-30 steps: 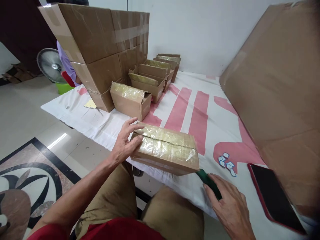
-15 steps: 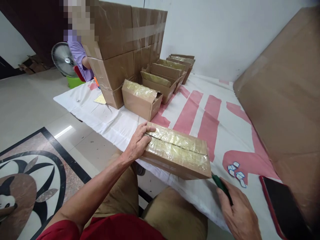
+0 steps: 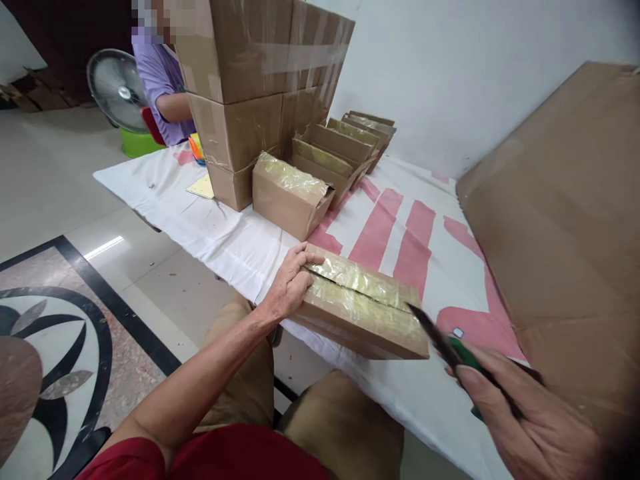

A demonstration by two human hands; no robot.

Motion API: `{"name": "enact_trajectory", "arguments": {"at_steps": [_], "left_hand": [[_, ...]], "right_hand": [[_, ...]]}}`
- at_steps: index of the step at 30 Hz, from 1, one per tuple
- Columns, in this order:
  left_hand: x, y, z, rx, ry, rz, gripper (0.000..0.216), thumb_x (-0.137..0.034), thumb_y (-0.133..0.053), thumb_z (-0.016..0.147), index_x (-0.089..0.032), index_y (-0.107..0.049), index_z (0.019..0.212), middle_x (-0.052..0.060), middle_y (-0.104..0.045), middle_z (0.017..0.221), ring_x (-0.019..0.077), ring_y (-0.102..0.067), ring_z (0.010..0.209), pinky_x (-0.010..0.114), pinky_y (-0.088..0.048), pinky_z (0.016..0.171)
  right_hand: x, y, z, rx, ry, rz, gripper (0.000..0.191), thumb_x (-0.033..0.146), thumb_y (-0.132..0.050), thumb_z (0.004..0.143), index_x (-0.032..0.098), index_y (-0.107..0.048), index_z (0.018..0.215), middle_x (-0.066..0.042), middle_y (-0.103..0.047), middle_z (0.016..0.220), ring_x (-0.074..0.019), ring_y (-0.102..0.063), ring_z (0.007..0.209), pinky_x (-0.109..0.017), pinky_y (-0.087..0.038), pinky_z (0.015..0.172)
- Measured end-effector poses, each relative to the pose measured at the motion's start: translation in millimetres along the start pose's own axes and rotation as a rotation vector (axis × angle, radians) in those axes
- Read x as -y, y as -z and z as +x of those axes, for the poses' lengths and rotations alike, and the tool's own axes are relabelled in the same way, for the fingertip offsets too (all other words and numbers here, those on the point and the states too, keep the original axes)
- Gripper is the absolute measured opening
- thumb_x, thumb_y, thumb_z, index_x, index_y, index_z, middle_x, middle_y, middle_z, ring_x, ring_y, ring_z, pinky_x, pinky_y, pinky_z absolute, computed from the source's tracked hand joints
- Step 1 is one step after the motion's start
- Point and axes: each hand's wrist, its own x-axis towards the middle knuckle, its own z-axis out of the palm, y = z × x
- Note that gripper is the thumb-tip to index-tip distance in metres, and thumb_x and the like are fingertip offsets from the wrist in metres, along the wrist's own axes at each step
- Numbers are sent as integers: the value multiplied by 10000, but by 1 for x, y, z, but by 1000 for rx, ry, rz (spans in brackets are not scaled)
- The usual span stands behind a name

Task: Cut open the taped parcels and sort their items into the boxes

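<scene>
A closed cardboard box [image 3: 365, 317] with shiny yellowish tape over its top lies at the table's front edge, a seam running along its length. My left hand [image 3: 290, 283] grips its left end, thumb and fingers on the top near the seam. In my right hand [image 3: 520, 407] is a green-handled knife [image 3: 440, 340], its dark blade pointing up and left. The blade tip appears over the box's right end near the seam; whether it touches cannot be told. My right fingers are wrapped round the handle and partly blurred.
Several open taped boxes [image 3: 293, 197] stand in a row beyond, beside a tall stack of cartons [image 3: 253, 130]. A large cardboard sheet or box [image 3: 555, 233] rises on the right. Across the table, a person in a purple sleeve [image 3: 157, 80] sits near a fan [image 3: 124, 93].
My right hand has lifted the knife from beside the box's lower right corner to above its right end. My left hand keeps its grip. The view has shifted slightly.
</scene>
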Motion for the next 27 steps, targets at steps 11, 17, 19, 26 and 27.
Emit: {"name": "enact_trajectory", "arguments": {"at_steps": [11,17,19,26,27], "left_hand": [[5,-3,-1,-27,-31,-30,451,-158,-478,699,-205,-718,1078,91,-570,1447,311,-437,1486,509,-319,1267],[5,-1,-1,-14,-5,-5,463,-164,-487,703,-210,-724,1097,80,-557,1484,312,-419,1504,504,-312,1278],[5,-1,-2,-22,0,-7,467,-168,-491,695,-210,-727,1095,76,-562,1484,312,-418,1505,497,-310,1281],[-2,-2,-4,-75,54,-10,478,-205,-502,670,-196,-755,1075,67,-605,1470,320,-401,1516,473,-318,1278],[-4,-2,-4,-76,60,-12,472,-216,-506,670,-193,-757,1069,67,-609,1469,328,-405,1511,475,-323,1273]], "right_hand": [[57,-27,77,121,480,-276,285,282,-449,1080,168,-694,1168,-89,-764,974,-236,-695,814,-361,-497,706],[66,-24,89,197,451,-469,313,285,-391,1075,211,-649,915,-76,-668,788,-234,-595,692,-362,-380,616],[62,-20,90,219,436,-491,303,274,-416,1056,229,-612,830,-74,-626,743,-230,-559,649,-367,-337,598],[41,10,81,339,304,-571,325,227,-402,988,241,-624,750,-54,-564,623,-210,-504,556,-359,-283,537],[41,15,81,404,253,-598,307,224,-419,979,237,-642,768,-53,-586,648,-209,-525,568,-353,-283,532]]}}
